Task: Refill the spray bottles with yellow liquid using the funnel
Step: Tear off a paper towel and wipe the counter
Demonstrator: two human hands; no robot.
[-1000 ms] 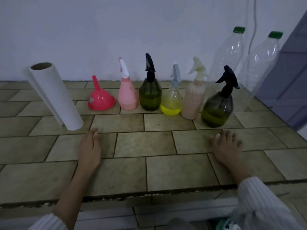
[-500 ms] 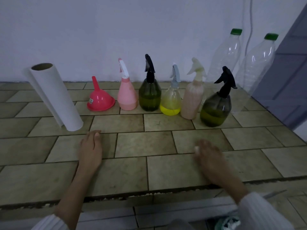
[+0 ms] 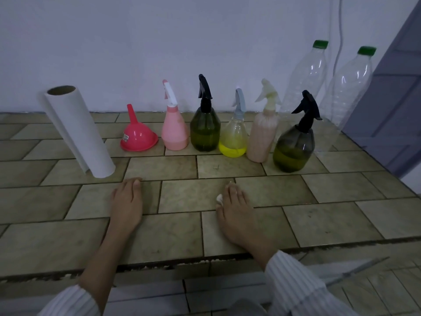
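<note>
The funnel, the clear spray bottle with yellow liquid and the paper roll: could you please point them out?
funnel (image 3: 139,139): head view, on its pink cone.
clear spray bottle (image 3: 233,149): head view, on the yellow liquid at its base.
paper roll (image 3: 78,131): head view, mid-side.

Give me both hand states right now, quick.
Left hand: open, flat on the tiled counter, holding nothing.
Right hand: open, flat on the counter, a small white wad showing at its edge.
</note>
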